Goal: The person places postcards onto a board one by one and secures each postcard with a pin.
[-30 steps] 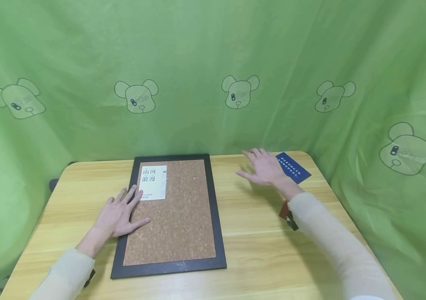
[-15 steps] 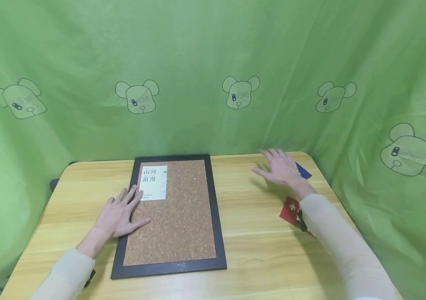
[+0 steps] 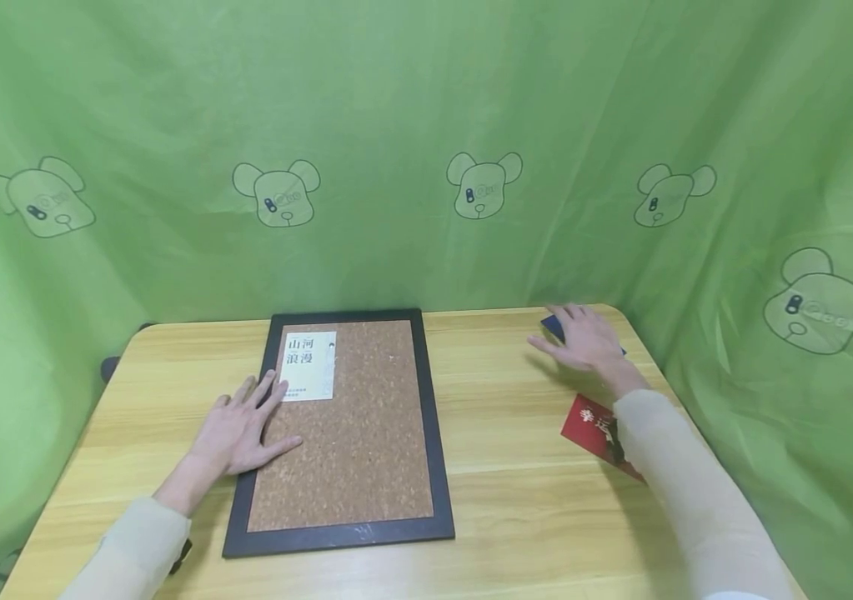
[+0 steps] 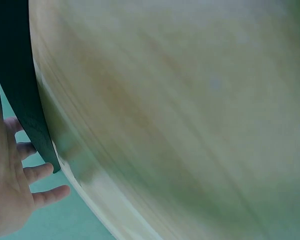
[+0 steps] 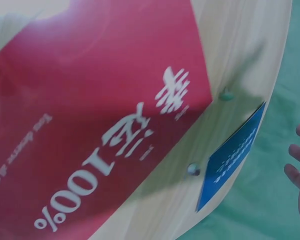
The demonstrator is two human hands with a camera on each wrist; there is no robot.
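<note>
My left hand lies spread over the left edge of a cork board with a black frame. One of its fingertips meets the lower left part of a white card with dark printed characters on the board. My right hand hovers with loose fingers over a blue card, hiding most of it. In the right wrist view that blue card lies flat with pale writing. Nearer lies a red card, partly covered by the right sleeve in the head view.
Two small objects like push pins, one green and one greyish, sit between the cards in the right wrist view. All stands on a wooden table. A green curtain rises right behind it and along both sides.
My right hand has moved rightward, from left of the blue card to over it. More of the red card has come into view. The left hand stays put.
</note>
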